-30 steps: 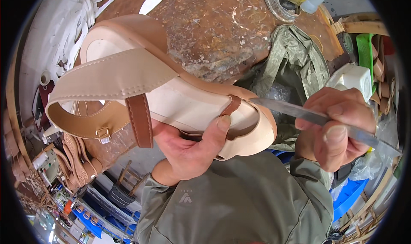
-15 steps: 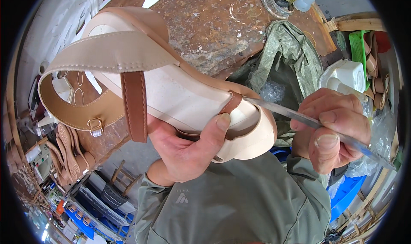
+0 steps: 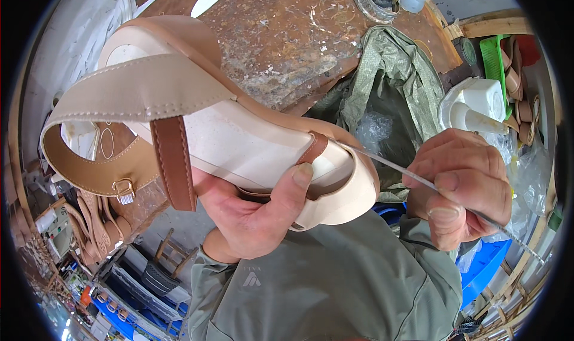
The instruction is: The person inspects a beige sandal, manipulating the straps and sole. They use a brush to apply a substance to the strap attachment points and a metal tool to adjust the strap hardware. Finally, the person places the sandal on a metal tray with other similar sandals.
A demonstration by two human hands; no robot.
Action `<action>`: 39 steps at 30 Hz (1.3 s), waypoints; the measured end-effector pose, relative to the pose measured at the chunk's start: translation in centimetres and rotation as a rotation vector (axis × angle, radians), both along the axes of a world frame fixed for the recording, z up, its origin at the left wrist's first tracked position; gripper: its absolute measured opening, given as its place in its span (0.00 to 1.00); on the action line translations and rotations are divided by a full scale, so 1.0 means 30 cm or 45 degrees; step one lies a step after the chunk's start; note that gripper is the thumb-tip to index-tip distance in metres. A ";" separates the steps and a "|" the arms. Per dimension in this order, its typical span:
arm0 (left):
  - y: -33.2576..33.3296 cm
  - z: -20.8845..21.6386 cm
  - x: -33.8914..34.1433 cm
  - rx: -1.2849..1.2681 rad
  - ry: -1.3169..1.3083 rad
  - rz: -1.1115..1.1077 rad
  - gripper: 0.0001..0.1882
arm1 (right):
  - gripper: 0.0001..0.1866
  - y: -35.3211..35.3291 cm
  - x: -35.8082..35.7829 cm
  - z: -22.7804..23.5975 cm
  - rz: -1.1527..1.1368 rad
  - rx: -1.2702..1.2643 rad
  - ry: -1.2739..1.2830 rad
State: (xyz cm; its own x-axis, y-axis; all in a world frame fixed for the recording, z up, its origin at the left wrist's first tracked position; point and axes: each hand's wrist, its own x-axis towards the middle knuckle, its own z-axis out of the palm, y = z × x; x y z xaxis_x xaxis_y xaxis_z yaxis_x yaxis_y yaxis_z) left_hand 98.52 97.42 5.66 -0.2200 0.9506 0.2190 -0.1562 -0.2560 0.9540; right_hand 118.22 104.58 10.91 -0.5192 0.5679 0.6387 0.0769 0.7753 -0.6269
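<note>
A beige sandal [image 3: 239, 138] with a pale insole lies across the middle of the view, toe to the right and heel at the upper left. My left hand [image 3: 254, 206] grips it from below near the toe, thumb pressed on the strap by the insole. A brown strap [image 3: 173, 161] and a small gold buckle [image 3: 124, 190] hang at the ankle band. My right hand [image 3: 463, 188] pinches a thin metal strip tool [image 3: 388, 163]. Its tip meets the sandal's edge beside the short brown strap piece [image 3: 315, 147] near the toe.
Behind the sandal stands a stained brown worktable [image 3: 287, 36]. A green woven sack [image 3: 394, 78] hangs at its edge, with crumpled plastic inside. A white plastic container [image 3: 478, 102] and a green basket [image 3: 494, 60] are at the right. Tan soles [image 3: 92, 221] are stacked at the left.
The sandal and my left hand have shifted slightly left and down. The strip tool has turned in my right hand, now showing its narrow edge; its tip stays at the strap piece.
</note>
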 end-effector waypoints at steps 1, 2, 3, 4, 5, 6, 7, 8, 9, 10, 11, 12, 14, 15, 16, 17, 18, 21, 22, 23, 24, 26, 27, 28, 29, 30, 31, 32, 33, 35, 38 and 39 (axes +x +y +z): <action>-0.001 0.004 -0.001 -0.006 0.028 -0.011 0.34 | 0.11 -0.001 0.003 0.002 -0.002 0.002 0.003; -0.001 0.007 0.003 -0.013 0.009 0.008 0.34 | 0.10 0.000 0.005 0.002 0.002 0.002 0.006; -0.002 0.012 0.011 -0.021 -0.010 0.027 0.34 | 0.10 -0.001 0.007 0.002 0.006 0.002 0.009; -0.003 0.017 0.019 -0.027 -0.028 0.048 0.34 | 0.10 0.002 0.007 0.000 0.017 0.000 0.014; -0.006 0.027 0.032 -0.112 -0.050 0.121 0.36 | 0.10 0.005 0.009 0.001 0.032 -0.006 0.007; -0.009 0.041 0.048 -0.196 -0.071 0.194 0.38 | 0.10 0.009 0.011 0.002 0.047 -0.012 -0.001; -0.009 0.049 0.056 -0.281 -0.090 0.266 0.40 | 0.10 0.014 0.013 0.010 0.063 -0.024 -0.018; -0.008 0.045 0.050 -0.197 -0.069 0.187 0.38 | 0.10 0.017 0.014 0.011 0.071 -0.025 -0.013; -0.008 0.034 0.036 -0.113 -0.048 0.109 0.35 | 0.10 0.019 0.015 0.012 0.080 -0.026 -0.007; -0.007 0.027 0.029 -0.029 -0.029 0.030 0.33 | 0.11 0.018 0.011 0.007 0.080 -0.016 0.020; -0.004 0.023 0.030 -0.002 -0.027 0.034 0.33 | 0.11 0.019 0.011 0.007 0.082 -0.010 0.032; -0.001 0.021 0.032 0.025 -0.026 0.038 0.32 | 0.11 0.019 0.012 0.008 0.084 -0.005 0.043; -0.001 0.022 0.036 0.033 -0.016 0.050 0.31 | 0.11 0.019 0.018 0.012 0.094 -0.004 0.032; -0.002 0.027 0.038 0.015 -0.008 0.057 0.30 | 0.12 0.019 0.021 0.013 0.097 -0.002 0.025; -0.003 0.031 0.040 0.005 -0.004 0.072 0.30 | 0.12 0.019 0.026 0.014 0.103 0.004 0.015; -0.005 0.034 0.042 -0.005 -0.001 0.087 0.29 | 0.12 0.019 0.030 0.017 0.106 0.001 0.007; -0.005 0.036 0.045 -0.008 -0.002 0.108 0.28 | 0.12 0.019 0.034 0.020 0.109 -0.001 -0.001; -0.007 0.046 0.049 -0.006 -0.007 0.124 0.24 | 0.12 0.018 0.040 0.037 0.116 -0.018 -0.022; -0.009 0.050 0.050 -0.009 0.007 0.118 0.23 | 0.12 0.020 0.043 0.038 0.124 -0.014 -0.026; -0.012 0.054 0.053 -0.012 0.022 0.113 0.21 | 0.12 0.022 0.046 0.040 0.135 -0.010 -0.036; -0.015 0.057 0.055 -0.021 0.049 0.103 0.20 | 0.12 0.024 0.049 0.042 0.146 -0.007 -0.046; -0.023 0.063 0.049 -0.062 0.146 0.056 0.20 | 0.12 0.028 0.053 0.055 0.161 -0.009 -0.080; -0.023 0.058 0.046 -0.064 0.185 0.050 0.21 | 0.11 0.030 0.053 0.062 0.167 -0.012 -0.093; -0.026 0.058 0.046 -0.061 0.214 0.047 0.22 | 0.11 0.029 0.054 0.071 0.168 -0.017 -0.101; -0.027 0.058 0.045 -0.064 0.242 0.050 0.24 | 0.11 0.029 0.054 0.074 0.174 -0.016 -0.102; -0.029 0.057 0.044 -0.064 0.267 0.056 0.25 | 0.11 0.030 0.054 0.076 0.181 -0.015 -0.102; -0.031 0.058 0.042 -0.062 0.283 0.063 0.26 | 0.11 0.035 0.053 0.072 0.196 -0.004 -0.095; -0.033 0.054 0.040 -0.068 0.304 0.067 0.28 | 0.11 0.037 0.054 0.073 0.202 0.001 -0.102; -0.035 0.055 0.039 -0.071 0.323 0.063 0.29 | 0.11 0.038 0.055 0.075 0.206 0.006 -0.110; -0.042 0.054 0.025 -0.090 0.377 0.043 0.32 | 0.11 0.033 0.059 0.082 0.186 0.008 -0.134; -0.045 0.053 0.011 -0.098 0.430 0.016 0.37 | 0.11 0.020 0.059 0.084 0.115 0.024 -0.122; -0.046 0.053 0.017 -0.095 0.412 0.017 0.39 | 0.12 0.018 0.061 0.085 0.100 0.023 -0.116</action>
State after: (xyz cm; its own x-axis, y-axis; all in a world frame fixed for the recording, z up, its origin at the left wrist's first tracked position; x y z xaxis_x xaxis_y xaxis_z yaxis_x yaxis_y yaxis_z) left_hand 99.04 96.06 7.25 -0.1627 0.9641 0.2097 0.1606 -0.1838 0.9698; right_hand 120.05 105.12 13.45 -0.6181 0.5120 0.5964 0.0715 0.7922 -0.6060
